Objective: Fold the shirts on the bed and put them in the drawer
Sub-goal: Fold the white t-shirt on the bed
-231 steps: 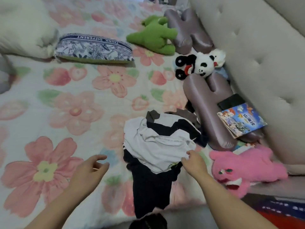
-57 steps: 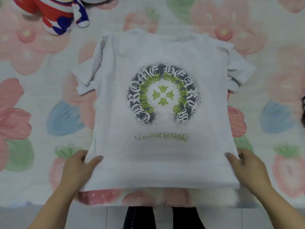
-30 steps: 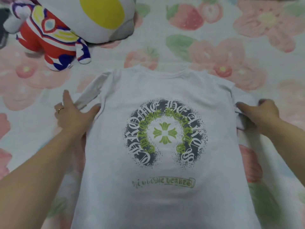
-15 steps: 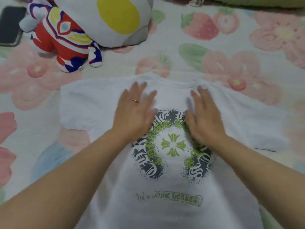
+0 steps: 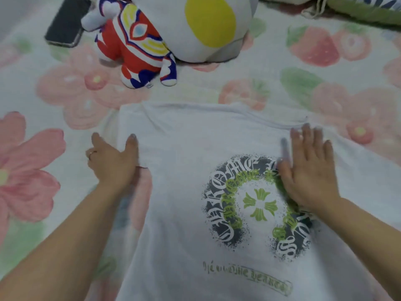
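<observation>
**Head camera: one shirt spread flat, both hands at work on it**

Head view looks down at a white shirt [image 5: 184, 213] lying print side up on the flowered bedsheet [image 5: 271, 68], filling the lower middle and right of the frame. It lies flat, I judge, so that the folds can come out straight.

My right hand [image 5: 308, 172] lies wide and flat on the cloth at the upper right of the round print, with fingers straight and spread. It holds nothing. It seems to be pressing the cloth smooth and pinning it down.

My left hand [image 5: 112, 164] sits at the shirt's left edge, lower left of centre. The thumb is on top of the cloth and the fingers are stretched out on the sheet beside it. I cannot tell whether it pinches that edge or only rests there. The spot suits turning the left side inward.

A red and blue plush toy [image 5: 138, 46], a round cushion [image 5: 206, 25] with a yellow spot and a dark phone [image 5: 65, 22] lie in the upper left, well apart from the shirt.

The hem is cut off by the bottom edge, and the right sleeve runs out of the frame. I cannot make out how the left sleeve lies. My right hand is blurred and covers part of the lettering. No drawer and no other shirts show.
</observation>
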A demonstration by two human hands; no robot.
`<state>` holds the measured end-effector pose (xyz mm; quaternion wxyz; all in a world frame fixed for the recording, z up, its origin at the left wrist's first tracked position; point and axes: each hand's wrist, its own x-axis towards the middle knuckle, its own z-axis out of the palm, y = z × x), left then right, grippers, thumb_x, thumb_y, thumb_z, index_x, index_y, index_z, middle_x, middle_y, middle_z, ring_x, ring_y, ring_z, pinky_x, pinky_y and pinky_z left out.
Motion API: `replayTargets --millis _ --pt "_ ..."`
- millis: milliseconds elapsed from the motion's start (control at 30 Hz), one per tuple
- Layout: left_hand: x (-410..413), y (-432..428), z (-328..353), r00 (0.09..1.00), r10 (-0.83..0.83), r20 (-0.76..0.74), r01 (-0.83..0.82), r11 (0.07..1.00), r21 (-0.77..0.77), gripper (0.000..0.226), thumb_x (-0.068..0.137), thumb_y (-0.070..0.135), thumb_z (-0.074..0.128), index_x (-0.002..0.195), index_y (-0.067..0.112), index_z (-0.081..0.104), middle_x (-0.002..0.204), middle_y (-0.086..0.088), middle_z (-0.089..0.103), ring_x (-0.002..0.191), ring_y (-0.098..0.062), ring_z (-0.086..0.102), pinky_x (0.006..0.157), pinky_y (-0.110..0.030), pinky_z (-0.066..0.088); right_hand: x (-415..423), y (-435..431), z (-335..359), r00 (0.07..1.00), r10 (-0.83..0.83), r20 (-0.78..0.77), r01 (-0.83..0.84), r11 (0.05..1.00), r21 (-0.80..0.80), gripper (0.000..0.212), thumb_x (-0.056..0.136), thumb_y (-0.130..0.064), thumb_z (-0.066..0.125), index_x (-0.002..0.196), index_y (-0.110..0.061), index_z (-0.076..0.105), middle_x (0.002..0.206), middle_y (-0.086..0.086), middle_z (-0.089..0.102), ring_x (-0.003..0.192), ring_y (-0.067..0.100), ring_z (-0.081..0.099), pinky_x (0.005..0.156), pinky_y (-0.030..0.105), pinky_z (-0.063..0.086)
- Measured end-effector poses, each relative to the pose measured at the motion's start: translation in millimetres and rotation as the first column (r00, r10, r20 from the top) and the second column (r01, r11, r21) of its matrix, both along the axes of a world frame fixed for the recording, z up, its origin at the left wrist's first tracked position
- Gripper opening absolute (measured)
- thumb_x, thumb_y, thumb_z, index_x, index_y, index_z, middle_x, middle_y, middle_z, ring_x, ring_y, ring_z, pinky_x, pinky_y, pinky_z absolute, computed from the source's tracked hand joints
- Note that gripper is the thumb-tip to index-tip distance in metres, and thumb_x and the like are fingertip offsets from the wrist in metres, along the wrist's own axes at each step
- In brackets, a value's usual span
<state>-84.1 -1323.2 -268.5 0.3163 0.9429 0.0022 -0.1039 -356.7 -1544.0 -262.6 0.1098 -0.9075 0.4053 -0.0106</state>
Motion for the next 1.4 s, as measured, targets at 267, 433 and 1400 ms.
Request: replayTargets --millis 267,433,1400 --pt "17.8 8.1 12.3 0.974 0.105 -0.199 -0.182 0.886 -0.426 0.025 0.079 0.006 0.07 0.101 0.009 0.058 0.097 -0.012 0.064 0.078 -0.022 0.063 0.067 -0.028 0.054 106.7 76.2 -25.4 0.889 0.457 0.043 -0.458 0.881 0.114 0.058 0.1 -0.041 0.032 0.15 -0.015 0.016 0.159 0.003 0.011 0.148 0.026 0.007 0.119 0.042 0.0" --pt "7.0 63.9 21.8 0.984 0.178 0.021 -0.17 0.964 -0.206 0.015 0.082 0.024 0.067 0.088 0.018 0.055 0.069 0.004 0.054 0.078 -0.027 0.06 0.073 -0.033 0.047 124.5 68.2 -4.6 0.893 0.442 0.086 -0.447 0.894 0.038 0.064 0.09 -0.045 0.029 0.139 -0.006 0.046 0.148 0.016 0.041 0.14 0.038 0.03 0.11 0.05 0.022" --pt "-247.4 74.5 55.5 0.454 -0.594 -0.664 0.852 0.507 0.129 0.075 0.095 0.032 0.046 0.146 0.048 -0.007 0.143 -0.009 0.029 0.125 -0.025 0.047 0.099 -0.039 0.042 49.6 -79.8 70.6 0.837 0.349 -0.421 -0.164 0.895 0.415 0.035 0.085 0.007 0.056 0.116 -0.005 0.066 0.139 0.024 0.043 0.132 0.035 0.037 0.106 0.028 0.03"
